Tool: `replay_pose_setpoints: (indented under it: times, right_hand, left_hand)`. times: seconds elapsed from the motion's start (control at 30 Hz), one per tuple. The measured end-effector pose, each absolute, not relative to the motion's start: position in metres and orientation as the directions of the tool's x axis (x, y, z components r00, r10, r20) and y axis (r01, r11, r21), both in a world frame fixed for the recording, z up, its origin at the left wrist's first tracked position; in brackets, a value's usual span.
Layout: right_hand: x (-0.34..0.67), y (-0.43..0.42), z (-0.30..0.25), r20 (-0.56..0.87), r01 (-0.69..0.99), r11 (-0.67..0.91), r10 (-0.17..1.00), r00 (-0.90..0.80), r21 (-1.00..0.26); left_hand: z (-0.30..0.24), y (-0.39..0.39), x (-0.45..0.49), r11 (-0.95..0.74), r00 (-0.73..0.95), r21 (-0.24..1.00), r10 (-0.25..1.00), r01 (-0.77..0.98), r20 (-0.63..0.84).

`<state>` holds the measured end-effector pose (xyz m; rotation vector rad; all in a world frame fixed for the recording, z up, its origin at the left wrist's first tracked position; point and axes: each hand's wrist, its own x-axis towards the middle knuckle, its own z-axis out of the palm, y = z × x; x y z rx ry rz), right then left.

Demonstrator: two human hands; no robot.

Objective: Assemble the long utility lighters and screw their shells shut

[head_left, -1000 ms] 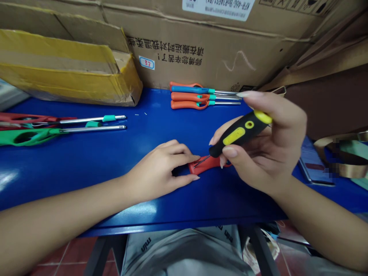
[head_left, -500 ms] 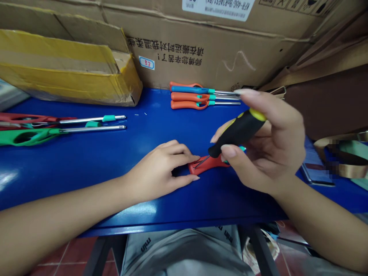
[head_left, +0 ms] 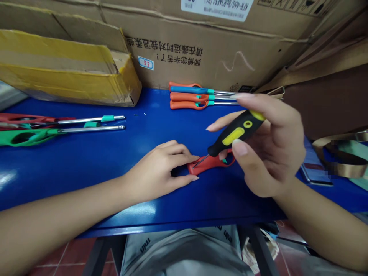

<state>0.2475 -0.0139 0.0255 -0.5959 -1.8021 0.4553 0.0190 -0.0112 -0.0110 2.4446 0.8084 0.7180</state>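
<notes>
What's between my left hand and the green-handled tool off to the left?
Only bare blue table separates the left hand from the green-handled tool, as the head view shows.

The screwdriver is black with yellow patches, and the lighter under its tip is orange-red. The table is blue — far left of the screwdriver lies a green lighter.

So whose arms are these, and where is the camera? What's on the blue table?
No machine here: these are a person's own bare arms, filmed by one camera worn on the head, looking down. The left hand pins an orange handle piece on the blue table. The right hand holds a black and yellow screwdriver, its tip on that piece. Long tools with orange handles lie at the back, green and red ones at the left, cardboard boxes behind.
</notes>
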Motion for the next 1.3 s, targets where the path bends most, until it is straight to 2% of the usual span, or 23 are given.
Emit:
replay_pose_setpoints:
  times: [0.27, 0.4, 0.47, 0.6, 0.8, 0.83, 1.0, 1.07, 1.2, 1.23, 1.3]
  right_hand:
    - [0.253, -0.01, 0.025, 0.767, 0.3, 0.799, 0.593, -0.245, -0.522]
    - [0.252, -0.01, 0.024, 0.721, 0.19, 0.765, 0.644, -0.256, -0.615]
    - [0.252, -0.01, 0.025, 0.714, 0.191, 0.764, 0.645, -0.274, -0.617]
    - [0.253, -0.01, 0.025, 0.802, 0.264, 0.835, 0.543, -0.247, -0.484]
    - [0.251, -0.008, 0.024, 0.798, 0.157, 0.838, 0.545, -0.256, -0.522]
    - [0.251, -0.006, 0.024, 0.817, 0.147, 0.864, 0.504, -0.281, -0.482]
    - [0.256, 0.001, 0.025, 0.885, 0.305, 0.9, 0.39, -0.253, -0.31]
    - [0.257, 0.0, 0.024, 0.869, 0.303, 0.89, 0.42, -0.26, -0.339]
    - [0.255, -0.005, 0.023, 0.775, 0.184, 0.833, 0.553, -0.307, -0.521]
    - [0.255, -0.006, 0.024, 0.769, 0.18, 0.83, 0.557, -0.313, -0.528]
    - [0.255, -0.006, 0.026, 0.8, 0.23, 0.86, 0.509, -0.318, -0.456]
  left_hand:
    - [-0.013, -0.011, 0.019, -0.729, 0.693, 0.568, 0.633, 0.382, 0.345]
    - [-0.012, -0.011, 0.019, -0.728, 0.696, 0.569, 0.632, 0.381, 0.341]
    - [-0.011, -0.01, 0.019, -0.732, 0.696, 0.564, 0.629, 0.382, 0.347]
    - [-0.012, -0.01, 0.019, -0.742, 0.694, 0.559, 0.621, 0.371, 0.364]
    - [-0.012, -0.011, 0.02, -0.726, 0.696, 0.573, 0.632, 0.379, 0.34]
    - [-0.012, -0.011, 0.02, -0.727, 0.696, 0.572, 0.632, 0.38, 0.342]
    - [-0.011, -0.01, 0.02, -0.739, 0.694, 0.56, 0.624, 0.375, 0.359]
    - [-0.012, -0.01, 0.02, -0.74, 0.694, 0.557, 0.624, 0.377, 0.36]
    - [-0.012, -0.011, 0.019, -0.734, 0.698, 0.563, 0.627, 0.379, 0.348]
    - [-0.012, -0.011, 0.019, -0.734, 0.698, 0.564, 0.626, 0.378, 0.347]
    - [-0.013, -0.011, 0.019, -0.737, 0.698, 0.563, 0.623, 0.374, 0.352]
